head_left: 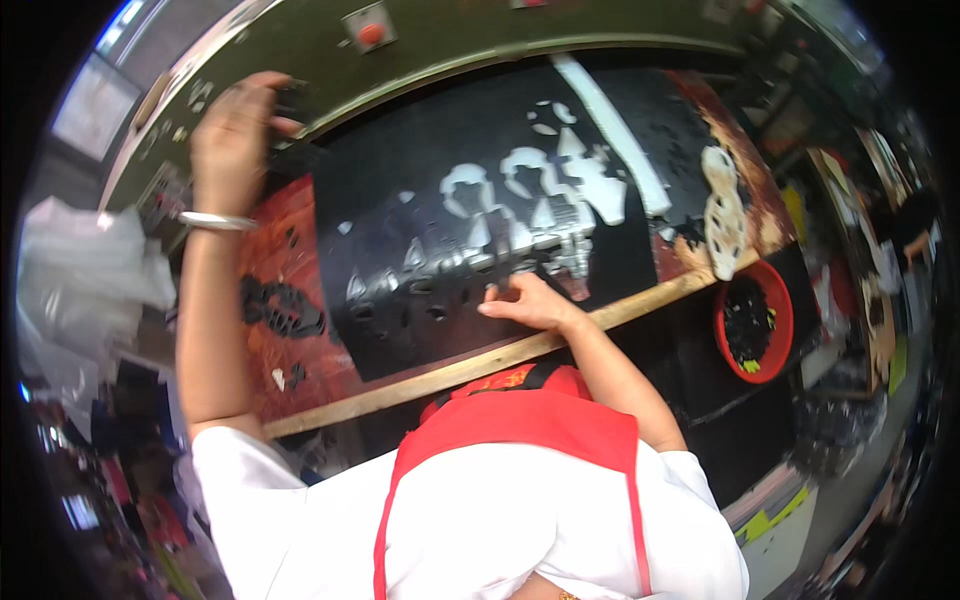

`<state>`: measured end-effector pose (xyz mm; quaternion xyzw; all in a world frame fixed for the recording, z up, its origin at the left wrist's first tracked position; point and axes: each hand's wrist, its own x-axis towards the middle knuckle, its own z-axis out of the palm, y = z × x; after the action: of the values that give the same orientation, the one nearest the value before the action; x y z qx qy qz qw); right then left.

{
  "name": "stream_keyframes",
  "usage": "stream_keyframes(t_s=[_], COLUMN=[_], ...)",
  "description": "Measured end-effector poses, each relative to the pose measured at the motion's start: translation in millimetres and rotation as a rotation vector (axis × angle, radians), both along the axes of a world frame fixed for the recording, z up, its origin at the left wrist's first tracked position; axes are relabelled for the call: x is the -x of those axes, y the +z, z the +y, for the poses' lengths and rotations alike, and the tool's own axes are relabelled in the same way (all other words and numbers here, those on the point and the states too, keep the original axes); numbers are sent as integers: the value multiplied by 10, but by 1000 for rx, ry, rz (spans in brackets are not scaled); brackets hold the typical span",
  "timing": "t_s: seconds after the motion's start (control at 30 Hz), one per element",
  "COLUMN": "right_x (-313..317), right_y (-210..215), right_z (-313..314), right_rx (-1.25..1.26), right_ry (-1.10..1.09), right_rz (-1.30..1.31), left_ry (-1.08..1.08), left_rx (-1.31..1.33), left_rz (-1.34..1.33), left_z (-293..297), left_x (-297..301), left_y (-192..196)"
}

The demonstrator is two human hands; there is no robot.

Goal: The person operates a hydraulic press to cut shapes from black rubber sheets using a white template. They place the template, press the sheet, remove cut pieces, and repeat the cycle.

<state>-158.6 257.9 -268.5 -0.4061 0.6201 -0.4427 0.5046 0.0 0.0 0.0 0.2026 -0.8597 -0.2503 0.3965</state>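
A black sheet (400,345) with several cut-out holes lies across the board in front of me. My right hand (535,305) rests low over its near part, thumb and fingers curled together in a pinch; whatever is between them is too dark to make out. White cut-out shapes (468,190) show just beyond that hand, around the openings in the dark material. Raised at the far left, my left hand (235,140) is smeared by motion. It is by the green machine beam (430,60), with a dark blurred shape at its fingers.
A wooden bar (420,384) edges the board on my side. Black cut pieces (285,308) lie on the red-brown surface at left. On the right are a long white strip (615,135), a pale perforated piece (724,215) and a red basin (783,325) with black scraps.
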Motion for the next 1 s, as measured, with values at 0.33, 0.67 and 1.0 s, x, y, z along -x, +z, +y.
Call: stream_keyframes(t_s=[0.33,0.67,1.0], right_x=[79,-287,-778], right_y=[-30,409,572], right_z=[-311,27,-644], right_rx=[55,46,282], right_ry=[391,80,-416], right_rz=[-564,507,703], left_ry=[-438,126,-365], left_rx=[161,-1125,-1483], left_rz=[-278,438,333], left_z=[1405,718,981], left_x=[-558,-372,-278], left_y=[-2341,-2230,-2228])
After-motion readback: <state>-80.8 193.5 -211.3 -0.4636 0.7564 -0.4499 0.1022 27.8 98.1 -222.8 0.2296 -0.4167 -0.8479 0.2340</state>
